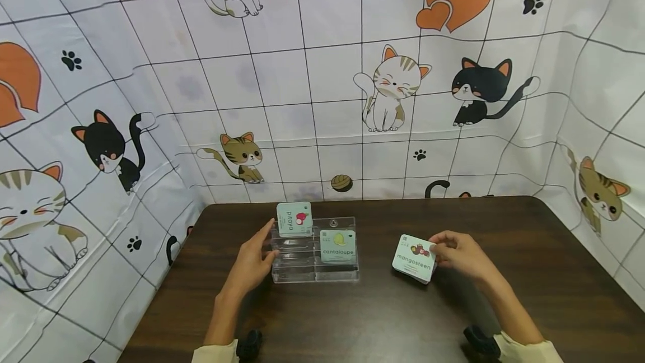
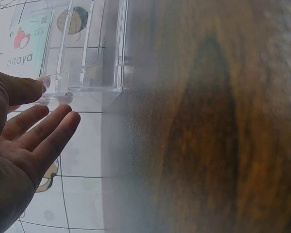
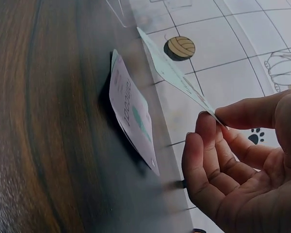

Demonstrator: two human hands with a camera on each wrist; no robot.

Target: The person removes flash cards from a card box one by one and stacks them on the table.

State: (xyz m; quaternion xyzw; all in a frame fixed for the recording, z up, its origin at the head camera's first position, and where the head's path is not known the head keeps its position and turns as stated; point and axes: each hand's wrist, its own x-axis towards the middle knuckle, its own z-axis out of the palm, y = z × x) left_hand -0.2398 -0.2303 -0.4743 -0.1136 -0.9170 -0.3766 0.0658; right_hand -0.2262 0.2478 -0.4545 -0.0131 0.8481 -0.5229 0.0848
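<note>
A clear plastic tiered card holder (image 1: 294,273) stands on the table. Its upper left slot carries a pitaya card (image 1: 294,218), and a cantaloupe card (image 1: 337,246) sits lower in the right column. At the holder's left side is my left hand (image 1: 252,259), its thumb touching the edge and the other fingers nearly straight, as the left wrist view shows. Farther right, my right hand (image 1: 461,256) pinches a mangosteen card (image 1: 414,258) by one edge between thumb and fingers. That card is raised over a small stack of cards (image 3: 131,114) with an avocado card on top.
The dark wooden table (image 1: 353,318) ends at a white cloth backdrop (image 1: 322,99) printed with cats, hearts and paw prints. Dark bands (image 1: 249,345) circle both wrists next to pale sleeves.
</note>
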